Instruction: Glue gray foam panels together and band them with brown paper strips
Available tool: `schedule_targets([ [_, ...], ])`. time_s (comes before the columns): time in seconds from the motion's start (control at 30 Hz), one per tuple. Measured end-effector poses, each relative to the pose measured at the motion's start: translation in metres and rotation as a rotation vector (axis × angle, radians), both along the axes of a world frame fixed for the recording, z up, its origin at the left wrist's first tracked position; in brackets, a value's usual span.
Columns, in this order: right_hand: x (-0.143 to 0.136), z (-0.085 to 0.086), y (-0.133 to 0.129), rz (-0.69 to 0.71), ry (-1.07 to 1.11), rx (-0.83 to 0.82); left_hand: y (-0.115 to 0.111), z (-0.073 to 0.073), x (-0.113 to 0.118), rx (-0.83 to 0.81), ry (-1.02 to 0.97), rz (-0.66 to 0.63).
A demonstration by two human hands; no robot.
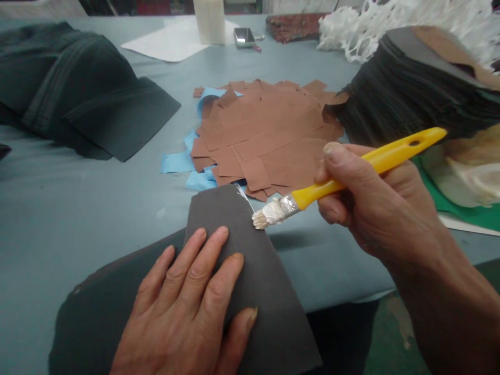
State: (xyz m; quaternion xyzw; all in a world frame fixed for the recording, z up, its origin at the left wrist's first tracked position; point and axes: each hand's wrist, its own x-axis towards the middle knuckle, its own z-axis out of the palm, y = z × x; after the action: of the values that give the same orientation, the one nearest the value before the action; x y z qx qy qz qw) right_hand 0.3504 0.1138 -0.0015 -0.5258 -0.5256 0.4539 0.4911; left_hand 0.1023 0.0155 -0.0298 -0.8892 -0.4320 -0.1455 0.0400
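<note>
My left hand (191, 297) lies flat with spread fingers on a dark grey sheet (269, 291), pressing it from above. Beneath it, to the left, is a larger dark green-black sheet (105, 291). In my right hand (363, 203) is a paintbrush (402, 148) with a yellow handle, gripped between thumb and fingers. White paste coats its bristles, which touch or nearly touch the grey sheet's right edge. A thin white streak of paste (242, 192) shows along that edge near its far corner.
Brown strips (273, 125) with blue pieces (177, 162) lie in a heap ahead. Dark sheets (78, 88) are piled at left, and a tall dark stack (406, 88) stands at right. Behind are a whitish container (210, 23) and a phone-like device (244, 37). A paste-smeared tub (464, 172) sits right.
</note>
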Motion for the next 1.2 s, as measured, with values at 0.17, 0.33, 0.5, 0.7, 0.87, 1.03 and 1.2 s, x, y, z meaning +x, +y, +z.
schedule_targets([
  [0.17,0.004,0.002,-0.012,-0.002,0.002,-0.024,0.002,0.001,0.002,-0.008,0.028,0.007],
  [0.33,0.005,0.005,-0.023,-0.003,0.003,-0.050,0.002,0.003,0.003,-0.005,0.015,0.008],
  [0.5,0.010,0.003,-0.031,0.009,-0.008,0.008,0.001,0.005,0.003,-0.036,0.026,0.015],
  [0.7,0.013,0.006,-0.049,0.000,-0.053,0.049,-0.001,0.006,0.005,-0.077,0.003,0.043],
  [0.87,0.012,0.016,-0.067,-0.036,-0.096,0.061,-0.002,0.006,0.006,-0.072,-0.023,0.055],
  [1.03,0.017,0.010,-0.064,-0.111,-0.004,0.068,-0.001,0.007,0.007,-0.069,-0.016,0.061],
  [1.2,0.021,-0.013,-0.051,-0.120,0.184,-0.002,-0.002,0.007,0.006,-0.062,-0.013,0.069],
])
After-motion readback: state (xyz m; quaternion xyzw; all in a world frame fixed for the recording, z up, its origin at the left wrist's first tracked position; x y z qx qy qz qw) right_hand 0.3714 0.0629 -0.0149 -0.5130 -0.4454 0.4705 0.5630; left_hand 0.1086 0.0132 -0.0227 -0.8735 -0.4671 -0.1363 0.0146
